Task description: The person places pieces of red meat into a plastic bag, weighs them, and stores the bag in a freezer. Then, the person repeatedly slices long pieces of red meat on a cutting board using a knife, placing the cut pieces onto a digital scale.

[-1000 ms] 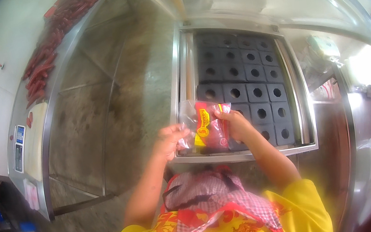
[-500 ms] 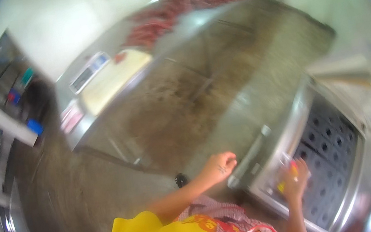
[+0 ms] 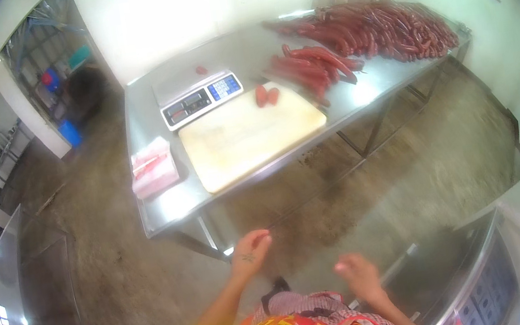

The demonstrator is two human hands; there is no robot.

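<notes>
The left hand (image 3: 252,256) is in the air before the near edge of the metal table (image 3: 176,205), with its fingers loosely bent and empty. The right hand (image 3: 362,276) is also in the air, lower and more to the right; its fingers are half open and seem empty, although it is somewhat blurred. The cream cutting board (image 3: 243,139) lies on the table beyond the hands, well apart from both, and two short sausage pieces (image 3: 273,96) rest near its far edge. Behind the board stands a white scale (image 3: 202,98), and at its left is a pink-and-white package (image 3: 153,168). On the right, many red sausages (image 3: 381,30) are lying in a big heap.
</notes>
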